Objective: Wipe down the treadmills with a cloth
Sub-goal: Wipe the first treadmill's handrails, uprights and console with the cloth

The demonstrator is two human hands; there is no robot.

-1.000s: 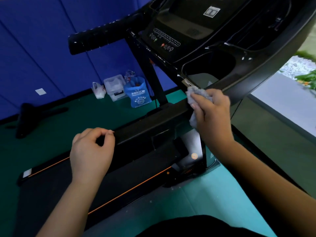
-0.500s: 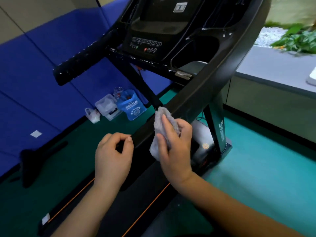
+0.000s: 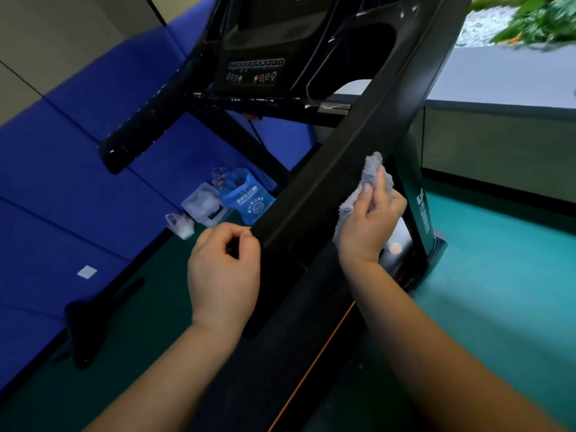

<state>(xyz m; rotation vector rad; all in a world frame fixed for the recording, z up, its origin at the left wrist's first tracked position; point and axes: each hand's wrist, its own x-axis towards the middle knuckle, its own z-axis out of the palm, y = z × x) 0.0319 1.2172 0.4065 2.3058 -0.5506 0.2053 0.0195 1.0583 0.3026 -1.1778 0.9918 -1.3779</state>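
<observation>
A crumpled grey fluffy cloth lies against the right side of the sloping black treadmill handrail, pinched in the curled fingers of the right hand. At that hand's 9 o'clock, the left hand curls at the handrail's lower end; I cannot tell whether it grips. At its 12 o'clock, a blue printed bag sits on the green floor.

— What's down on the floor there?
— I've got a blue printed plastic bag beside a clear plastic box, with a small white bag just left, all against blue padded wall panels.
— And right?
— A long grey ledge, blurred green plants above it and teal floor below.
</observation>
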